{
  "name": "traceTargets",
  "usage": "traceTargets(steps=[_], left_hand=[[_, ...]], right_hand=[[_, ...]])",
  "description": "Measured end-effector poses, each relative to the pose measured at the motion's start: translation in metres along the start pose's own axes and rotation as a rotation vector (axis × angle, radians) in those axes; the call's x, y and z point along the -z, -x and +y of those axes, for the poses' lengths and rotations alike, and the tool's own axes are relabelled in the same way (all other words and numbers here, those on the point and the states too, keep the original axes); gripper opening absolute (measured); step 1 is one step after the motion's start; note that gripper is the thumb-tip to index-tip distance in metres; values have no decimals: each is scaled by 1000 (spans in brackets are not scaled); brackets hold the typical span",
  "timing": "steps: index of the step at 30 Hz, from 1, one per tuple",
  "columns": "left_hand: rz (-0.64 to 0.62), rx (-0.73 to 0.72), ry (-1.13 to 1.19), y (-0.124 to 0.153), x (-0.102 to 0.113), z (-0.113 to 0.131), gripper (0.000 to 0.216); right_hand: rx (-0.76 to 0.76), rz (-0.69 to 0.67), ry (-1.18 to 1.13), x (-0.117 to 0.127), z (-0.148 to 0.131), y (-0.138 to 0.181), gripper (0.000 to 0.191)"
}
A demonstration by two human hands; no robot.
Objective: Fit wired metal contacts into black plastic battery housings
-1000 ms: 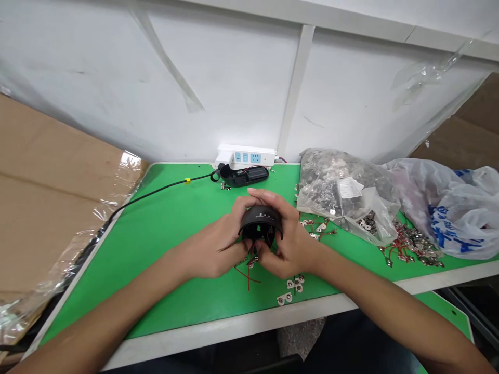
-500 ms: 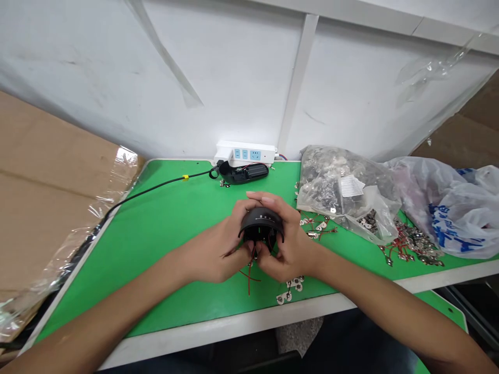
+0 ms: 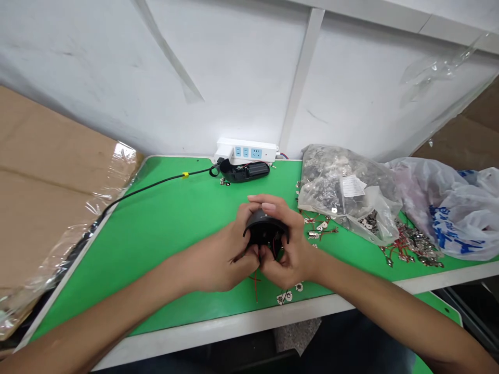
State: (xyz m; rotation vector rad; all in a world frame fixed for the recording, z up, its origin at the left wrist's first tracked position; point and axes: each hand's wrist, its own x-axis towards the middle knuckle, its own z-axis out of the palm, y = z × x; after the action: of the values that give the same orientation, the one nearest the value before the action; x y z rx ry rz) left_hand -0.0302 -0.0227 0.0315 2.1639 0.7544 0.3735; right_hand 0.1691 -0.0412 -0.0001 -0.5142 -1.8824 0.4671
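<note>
Between my hands is a curved black plastic housing (image 3: 265, 222), its hollow side facing me, with wires inside. My left hand (image 3: 226, 254) is closed around its left side, thumb pressed into the lower opening. My right hand (image 3: 290, 244) grips the right side, its thumb close beside the left one. Whatever the thumb tips press on is too small to make out. Red wires (image 3: 255, 285) hang below the thumbs over the green tabletop (image 3: 175, 213). Small metal contact plates (image 3: 286, 297) lie near the front edge, under my right hand.
Another black housing (image 3: 245, 170) lies at the back before a white power strip (image 3: 249, 151). A black cable (image 3: 156, 183) runs left. At right are a clear bag of parts (image 3: 346, 192), a pile of wired contacts (image 3: 417, 244) and a white plastic bag (image 3: 463, 213). Cardboard (image 3: 54, 197) stands left.
The housing has tipped, so its printed outer face shows less and its hollow inside shows more. Both hands keep hold, thumbs still at the opening. The view has shifted slightly.
</note>
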Motion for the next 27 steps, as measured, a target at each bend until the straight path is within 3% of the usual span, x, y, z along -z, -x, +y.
traceTargets(steps=[18,24,27], left_hand=[[70,12,24,0,-6,-7,39],[159,-50,220,-9,2,-14,42],[194,-71,388,-16,1,-17,43]], right_hand=[[-10,-25,-12,2,4,-2,96],[-169,-96,-76,11,1,-10,95],[-337,16,-252,6,0,-12,94]])
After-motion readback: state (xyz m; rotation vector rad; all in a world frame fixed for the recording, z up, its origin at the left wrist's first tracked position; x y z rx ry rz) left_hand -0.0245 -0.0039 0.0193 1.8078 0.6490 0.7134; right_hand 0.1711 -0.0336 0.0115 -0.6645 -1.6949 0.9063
